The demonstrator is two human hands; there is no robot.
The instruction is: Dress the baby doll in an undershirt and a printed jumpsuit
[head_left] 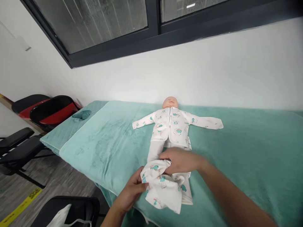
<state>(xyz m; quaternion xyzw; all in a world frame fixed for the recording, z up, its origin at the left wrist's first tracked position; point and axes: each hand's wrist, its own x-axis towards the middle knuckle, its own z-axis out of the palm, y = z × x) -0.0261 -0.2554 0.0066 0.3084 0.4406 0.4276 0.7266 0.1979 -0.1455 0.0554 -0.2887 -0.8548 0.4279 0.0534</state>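
A baby doll [170, 102] lies on its back on a teal blanket [106, 142], arms spread, wearing a white printed top [174, 126]. Bunched white printed trousers [163, 189] cover its legs near the bed's front edge. My left hand [131, 190] grips the left edge of the trousers, fingers closed on the cloth. My right hand [180, 160] lies on top of the bunched fabric with fingers curled into it, just below the doll's waist.
The bed stands against a white wall under a dark-framed window [151, 28]. Black and red folding chairs [49, 112] stand to the left, another black chair [78, 209] with a white bag at the bottom left. A small teal cloth [82, 114] lies at the bed's left end.
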